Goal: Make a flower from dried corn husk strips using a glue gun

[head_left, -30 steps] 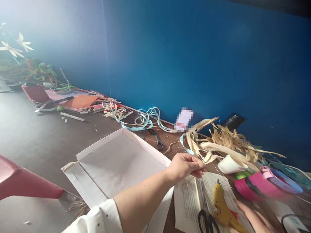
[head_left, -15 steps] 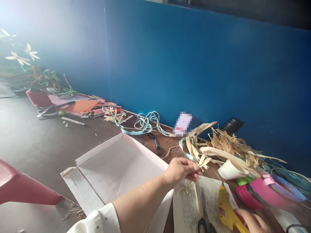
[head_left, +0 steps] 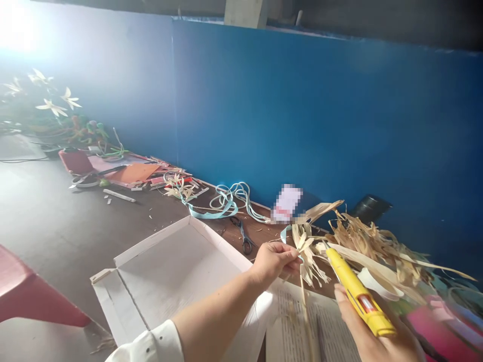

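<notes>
My left hand [head_left: 274, 261] pinches a pale dried-husk flower [head_left: 305, 243] between thumb and fingers, above a printed page [head_left: 298, 322]. A thin stem runs down beneath the flower. Closed around a yellow glue gun [head_left: 352, 284], my right hand [head_left: 372, 337] holds it with its nozzle pointing up and left, a little to the right of the flower and apart from it. Behind both hands lies a heap of dried husks [head_left: 372, 239]. A white cup [head_left: 377, 284] is partly hidden behind the glue gun.
An opened white box [head_left: 166, 271] lies left of my forearm. Dark scissors [head_left: 244, 236] and light-blue cord [head_left: 241, 193] rest near the blue wall [head_left: 302, 110]. A pink object [head_left: 33, 296] juts in at left. A blurred pink container [head_left: 437, 322] stands at right.
My right hand has lifted the glue gun from the page and brought it up beside the flower. My left hand still holds the flower. The view has shifted slightly.
</notes>
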`<action>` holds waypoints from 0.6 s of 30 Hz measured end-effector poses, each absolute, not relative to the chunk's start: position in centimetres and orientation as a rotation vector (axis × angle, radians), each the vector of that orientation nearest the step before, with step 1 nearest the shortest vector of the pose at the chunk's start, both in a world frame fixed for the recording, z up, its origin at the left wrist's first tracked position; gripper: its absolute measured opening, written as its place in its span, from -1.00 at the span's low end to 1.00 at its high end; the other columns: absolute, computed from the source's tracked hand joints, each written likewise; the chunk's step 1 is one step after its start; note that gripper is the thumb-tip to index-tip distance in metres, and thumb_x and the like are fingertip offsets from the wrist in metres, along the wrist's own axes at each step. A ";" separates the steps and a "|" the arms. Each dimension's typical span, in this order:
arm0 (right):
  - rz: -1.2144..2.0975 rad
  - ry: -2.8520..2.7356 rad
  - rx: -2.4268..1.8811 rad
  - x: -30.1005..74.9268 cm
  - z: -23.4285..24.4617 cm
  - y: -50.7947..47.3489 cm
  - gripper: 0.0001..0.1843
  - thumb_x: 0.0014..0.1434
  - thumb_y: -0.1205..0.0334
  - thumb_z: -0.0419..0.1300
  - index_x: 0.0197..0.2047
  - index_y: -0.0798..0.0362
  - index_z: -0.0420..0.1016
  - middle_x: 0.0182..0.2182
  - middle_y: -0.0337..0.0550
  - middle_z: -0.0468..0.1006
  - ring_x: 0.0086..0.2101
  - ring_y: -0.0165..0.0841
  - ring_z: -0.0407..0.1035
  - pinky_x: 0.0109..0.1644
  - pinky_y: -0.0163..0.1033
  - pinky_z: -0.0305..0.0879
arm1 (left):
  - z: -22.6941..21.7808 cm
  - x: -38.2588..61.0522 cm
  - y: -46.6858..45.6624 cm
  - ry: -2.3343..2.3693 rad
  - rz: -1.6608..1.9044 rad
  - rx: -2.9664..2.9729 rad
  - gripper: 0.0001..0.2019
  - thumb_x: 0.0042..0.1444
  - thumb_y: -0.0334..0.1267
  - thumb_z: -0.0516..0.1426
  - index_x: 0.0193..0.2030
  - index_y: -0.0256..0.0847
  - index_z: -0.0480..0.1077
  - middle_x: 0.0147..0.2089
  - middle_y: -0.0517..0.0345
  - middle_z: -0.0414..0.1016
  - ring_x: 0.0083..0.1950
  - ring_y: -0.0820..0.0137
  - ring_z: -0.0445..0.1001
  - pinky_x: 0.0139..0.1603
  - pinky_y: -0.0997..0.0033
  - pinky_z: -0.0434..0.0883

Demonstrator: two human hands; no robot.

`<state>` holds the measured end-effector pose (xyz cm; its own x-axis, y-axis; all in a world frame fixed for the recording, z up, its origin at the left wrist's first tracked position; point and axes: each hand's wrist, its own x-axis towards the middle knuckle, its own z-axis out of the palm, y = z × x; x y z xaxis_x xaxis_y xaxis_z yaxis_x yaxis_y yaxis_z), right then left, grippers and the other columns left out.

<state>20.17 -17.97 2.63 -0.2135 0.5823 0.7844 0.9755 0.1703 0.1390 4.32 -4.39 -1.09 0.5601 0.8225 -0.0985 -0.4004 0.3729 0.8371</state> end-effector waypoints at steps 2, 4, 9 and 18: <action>-1.060 -1.996 -1.339 20.1 2.3 -16.7 -0.78 0.22 0.31 0.12 -0.30 0.02 0.62 -0.44 -0.11 0.60 -0.40 -0.28 0.50 -0.28 -0.28 0.39 | -1.5 4.6 -3.7 0.592 0.879 0.869 -0.49 -0.36 0.10 0.36 -0.45 -0.35 0.46 -0.47 0.10 0.49 -0.55 0.55 0.36 -0.43 0.48 0.39; -1.186 -2.069 -1.270 20.2 1.7 -15.9 -0.75 0.22 0.39 0.11 -0.31 0.06 0.64 -0.40 -0.07 0.62 -0.32 -0.23 0.53 -0.20 -0.25 0.40 | -1.9 5.0 -3.2 0.595 0.900 0.876 -0.50 -0.34 0.11 0.35 -0.45 -0.35 0.46 -0.47 0.10 0.49 -0.54 0.54 0.37 -0.41 0.46 0.40; -1.159 -2.159 -1.269 21.5 -0.8 -15.8 -0.60 0.27 0.48 -0.02 -0.27 0.09 0.65 -0.40 -0.13 0.63 -0.54 -0.45 0.48 -0.37 -0.42 0.38 | -2.6 5.4 -2.9 0.581 0.902 0.892 -0.51 -0.30 0.10 0.34 -0.45 -0.34 0.44 -0.46 0.11 0.48 -0.54 0.55 0.36 -0.40 0.45 0.40; -1.074 -2.212 -1.260 19.6 -0.4 -16.2 -0.52 0.29 0.51 -0.10 -0.38 0.26 0.66 -0.64 -0.15 0.51 -0.70 -0.51 0.35 -0.51 -0.48 0.32 | -2.8 5.5 -2.9 0.605 0.913 0.918 -0.57 -0.23 0.07 0.31 -0.46 -0.32 0.41 -0.49 0.14 0.46 -0.56 0.56 0.34 -0.43 0.47 0.39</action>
<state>19.61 -16.22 -0.38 -0.5281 0.5610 0.6375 0.8479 0.3070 0.4322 5.47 -2.92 -2.84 0.4955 0.8661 -0.0661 -0.3990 0.2946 0.8683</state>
